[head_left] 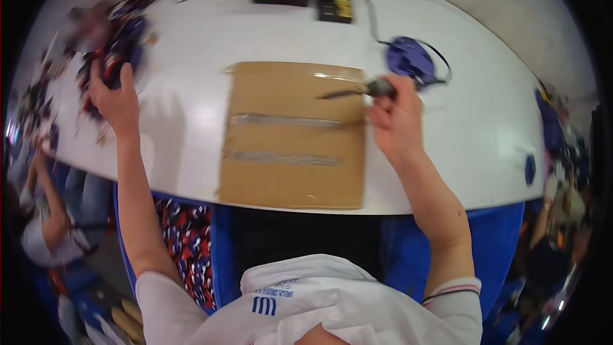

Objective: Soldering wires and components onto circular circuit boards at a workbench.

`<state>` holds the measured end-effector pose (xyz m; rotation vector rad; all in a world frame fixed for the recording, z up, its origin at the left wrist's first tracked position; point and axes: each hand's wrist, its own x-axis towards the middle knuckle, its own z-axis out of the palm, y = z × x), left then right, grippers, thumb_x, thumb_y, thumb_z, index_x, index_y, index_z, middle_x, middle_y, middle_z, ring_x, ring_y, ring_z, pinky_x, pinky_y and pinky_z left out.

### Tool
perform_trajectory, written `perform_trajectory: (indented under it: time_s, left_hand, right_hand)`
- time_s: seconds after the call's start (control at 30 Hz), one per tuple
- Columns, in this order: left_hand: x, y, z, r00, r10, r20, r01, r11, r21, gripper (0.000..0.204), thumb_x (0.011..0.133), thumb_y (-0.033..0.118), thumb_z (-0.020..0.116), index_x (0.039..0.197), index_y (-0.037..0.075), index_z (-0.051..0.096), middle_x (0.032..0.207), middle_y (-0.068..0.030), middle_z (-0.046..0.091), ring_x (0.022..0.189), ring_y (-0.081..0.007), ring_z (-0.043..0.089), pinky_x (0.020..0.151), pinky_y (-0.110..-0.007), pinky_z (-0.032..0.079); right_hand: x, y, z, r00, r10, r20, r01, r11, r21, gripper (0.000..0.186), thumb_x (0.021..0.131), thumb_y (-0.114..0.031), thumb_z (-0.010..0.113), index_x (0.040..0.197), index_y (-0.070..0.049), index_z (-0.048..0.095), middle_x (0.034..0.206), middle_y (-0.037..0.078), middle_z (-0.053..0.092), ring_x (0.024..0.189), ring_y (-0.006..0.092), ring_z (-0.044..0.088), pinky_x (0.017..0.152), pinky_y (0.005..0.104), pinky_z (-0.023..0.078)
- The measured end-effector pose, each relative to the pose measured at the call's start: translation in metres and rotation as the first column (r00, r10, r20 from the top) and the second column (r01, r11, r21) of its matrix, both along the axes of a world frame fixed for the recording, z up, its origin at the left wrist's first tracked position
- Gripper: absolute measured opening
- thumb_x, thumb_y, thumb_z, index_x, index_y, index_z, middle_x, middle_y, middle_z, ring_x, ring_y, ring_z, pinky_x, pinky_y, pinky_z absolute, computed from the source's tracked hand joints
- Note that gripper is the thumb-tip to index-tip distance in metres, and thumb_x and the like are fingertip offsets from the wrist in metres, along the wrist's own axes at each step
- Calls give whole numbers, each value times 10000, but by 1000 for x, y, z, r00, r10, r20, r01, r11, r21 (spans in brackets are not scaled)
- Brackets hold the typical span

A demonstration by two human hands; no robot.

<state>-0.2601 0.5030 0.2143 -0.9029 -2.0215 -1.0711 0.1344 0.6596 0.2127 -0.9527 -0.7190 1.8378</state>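
Right hand (399, 118), right of centre — clamped on soldering iron (382, 89) over cardboard (290, 185); left hand (119, 103), upper left — fingers apart beside blurred parts (133, 33).

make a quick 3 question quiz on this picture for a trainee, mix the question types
1. Multiple choice: what does the right hand hold?
a) a roll of tape
b) a pen-shaped tool
c) a cup

2. True or false: the left hand rests flat on the cardboard sheet.

3. Fill in: the blue bin holding small red, white and dark pieces is in the ___ half of the view.

Key:
1. b; its tip shows over the cardboard sheet.
2. False; it is at the blurred pile of parts on the left of the table. Whether it grips one is unclear.
3. left
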Motion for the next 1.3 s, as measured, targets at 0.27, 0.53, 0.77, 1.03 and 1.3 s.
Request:
perform_trajectory:
  time_s: [0.27, 0.53, 0.77, 1.03, 1.3]
  left_hand:
    - [289, 160, 0, 454, -675, 581, 883, 427, -193, 944, 621, 495, 756, 1281, -78, 400, 1216, -278, 469, 1154, -394, 427, 1000, -445, 333]
    - [338, 187, -8, 524, -677, 516, 850, 453, -269, 881, 510, 399, 768, 1181, -66, 438, 1058, -249, 498, 984, -389, 439, 905, -448, 333]
    - [212, 35, 32, 28, -679, 733, 999, 30, -11, 1003, 499, 266, 816, 1348, 11, 348, 1274, -183, 464, 1167, -313, 459, 1020, -395, 365]
    - [238, -13, 6, 622, -591, 513, 783, 479, -397, 1015, 508, 359, 814, 1339, -8, 360, 1275, -185, 430, 1174, -335, 407, 1022, -466, 265]
    - [254, -16, 6, 751, -572, 330, 660, 654, -370, 1039, 496, 418, 825, 1324, -22, 378, 1232, -178, 437, 1134, -328, 409, 976, -458, 248]
  right_hand:
    - [-15, 52, 90, 987, -51, -155, 86, 969, 231, 184, 859, -186, 524, 784, -27, 577, 534, -11, 441, 380, 48, 263, 380, 195, 210]
    - [32, 57, 86, 967, -4, -254, 69, 966, 250, 174, 854, -180, 519, 793, -26, 570, 536, -16, 439, 376, 43, 254, 380, 193, 204]
    - [44, 26, 42, 955, 97, -280, -67, 991, 116, 165, 848, -180, 526, 833, -24, 578, 543, -6, 438, 383, 52, 264, 391, 198, 213]
    - [22, 7, 0, 993, -25, -117, 31, 999, 44, 188, 879, -187, 508, 856, -15, 579, 528, -21, 432, 364, 35, 241, 364, 187, 185]
    - [25, 11, -4, 995, -60, -74, 63, 997, 42, 183, 875, -188, 523, 870, -14, 581, 544, -19, 441, 379, 37, 246, 376, 185, 186]
